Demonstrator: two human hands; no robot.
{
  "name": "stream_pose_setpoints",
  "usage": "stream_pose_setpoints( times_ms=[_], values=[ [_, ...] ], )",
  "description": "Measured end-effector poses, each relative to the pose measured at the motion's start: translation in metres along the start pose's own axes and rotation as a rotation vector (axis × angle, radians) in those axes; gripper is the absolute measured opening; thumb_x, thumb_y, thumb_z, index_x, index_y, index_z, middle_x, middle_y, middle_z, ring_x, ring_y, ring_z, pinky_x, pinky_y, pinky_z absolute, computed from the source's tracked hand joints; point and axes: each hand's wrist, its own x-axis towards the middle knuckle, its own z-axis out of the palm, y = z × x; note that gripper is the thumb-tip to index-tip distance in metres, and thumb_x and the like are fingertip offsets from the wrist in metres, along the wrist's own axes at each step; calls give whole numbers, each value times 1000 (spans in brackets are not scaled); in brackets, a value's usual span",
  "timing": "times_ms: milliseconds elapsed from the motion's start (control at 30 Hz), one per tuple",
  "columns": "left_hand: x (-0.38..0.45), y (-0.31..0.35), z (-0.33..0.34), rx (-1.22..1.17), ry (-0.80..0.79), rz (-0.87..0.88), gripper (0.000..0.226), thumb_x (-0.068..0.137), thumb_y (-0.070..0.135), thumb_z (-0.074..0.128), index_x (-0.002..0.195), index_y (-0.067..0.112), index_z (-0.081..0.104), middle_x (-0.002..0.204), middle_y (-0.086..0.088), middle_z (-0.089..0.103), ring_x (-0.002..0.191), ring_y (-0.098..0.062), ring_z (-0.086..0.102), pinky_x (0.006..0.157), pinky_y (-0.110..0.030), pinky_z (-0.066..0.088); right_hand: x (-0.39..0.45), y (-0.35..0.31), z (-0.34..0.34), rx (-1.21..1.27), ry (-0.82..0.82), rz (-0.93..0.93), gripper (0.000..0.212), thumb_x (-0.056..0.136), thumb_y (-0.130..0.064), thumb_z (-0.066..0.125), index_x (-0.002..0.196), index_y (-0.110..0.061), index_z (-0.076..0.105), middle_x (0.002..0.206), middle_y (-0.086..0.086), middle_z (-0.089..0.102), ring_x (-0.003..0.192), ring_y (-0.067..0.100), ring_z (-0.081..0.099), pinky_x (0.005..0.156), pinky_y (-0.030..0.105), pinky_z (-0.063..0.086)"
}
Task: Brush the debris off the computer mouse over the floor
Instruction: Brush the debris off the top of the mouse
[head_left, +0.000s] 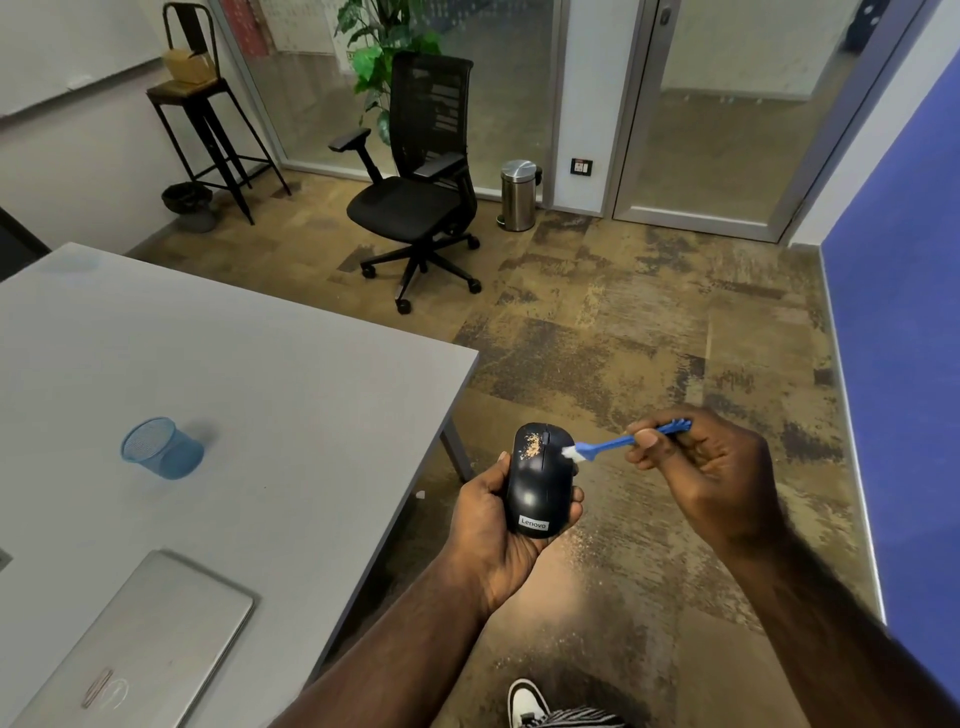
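The left hand (493, 525) cups the black Lenovo mouse (537, 478) from below and behind, thumb along its left flank and fingertips curling round its right side, so the upper shell stays bare for brushing. That hold leaves the mouse clear of the grey table (234, 374), which lies to the left of the grip, and out over the carpeted floor (649, 364), presumably so whatever is swept loose falls there instead of on the desktop. The mouse's long axis runs away from the person, logo end nearest the wrist, buttons and scroll wheel pointing forward and slightly up.

Beyond the gripping fingers, on the left button beside the wheel, sits a patch of tan debris (532, 447). The right hand (701, 467) pinches the blue handle of a small brush (613, 444) between thumb and fingers; its white bristles touch the mouse's right front edge, just beside the crumbs, apparently ready to sweep across them.

Pale specks lie on the floor under the left hand.
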Motion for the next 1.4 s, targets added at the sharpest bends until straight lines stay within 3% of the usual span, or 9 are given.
stream_pose_setpoints(
  times_ms=[167,367,533,767,900,1033,1167,1300,1400],
  values=[
    [2,-1,3,-35,35,28,52,102,34,37,127,-7,55,111,-28,64,81,-33,65,63,-38,60,-7,-13,6,7,-219,-80,10,84,-23,63,83,-20,73,74,-7,69,68,12,68,57,37,55],
    [0,-2,2,40,16,26,57,102,38,31,122,-9,58,98,-27,67,76,-34,65,62,-37,59,3,-14,14,-118,-3,-54,7,88,-20,65,90,-21,72,77,-8,70,69,8,69,61,37,56],
    [-1,-4,3,72,20,31,55,102,38,32,118,-6,61,95,-27,68,74,-34,65,62,-36,59,4,-21,22,-172,-144,-144,8,87,-12,65,88,-12,73,79,-4,69,73,6,66,62,32,55],
    [-3,-9,5,93,-14,-3,57,101,37,34,128,-9,55,101,-26,65,75,-35,65,64,-37,59,22,-9,24,-301,6,-48,10,88,-3,68,89,-11,74,80,-3,70,70,17,70,62,42,59],
    [-5,-9,7,95,-3,-3,55,102,37,34,126,-8,56,100,-25,66,74,-34,66,63,-36,59,26,-10,19,-210,30,16,7,89,-12,68,92,-15,74,77,0,73,69,15,73,63,44,61],
    [-6,-9,8,108,9,11,54,102,37,33,121,-6,59,98,-25,66,74,-34,65,64,-37,59,18,-28,19,-83,-83,4,9,85,-16,65,86,-22,72,72,-7,72,64,9,71,61,35,59],
    [-5,-11,7,111,7,-2,53,102,37,35,123,-7,58,100,-26,65,76,-35,65,64,-37,59,19,-19,24,-265,-68,-17,8,88,-11,69,88,-16,74,72,-8,69,67,10,70,62,29,55],
    [-6,-14,6,108,-3,-18,56,102,37,34,124,-8,57,101,-27,66,76,-36,65,64,-38,59,25,-15,22,-261,5,55,8,90,-12,67,93,-16,74,76,-3,72,70,14,72,64,39,60],
    [-6,-11,5,98,-7,-4,55,102,37,34,126,-7,56,101,-26,66,76,-35,65,64,-38,59,22,-23,19,-165,-93,17,7,89,-17,66,89,-19,73,75,-4,72,67,12,70,62,41,59]
  ],
)
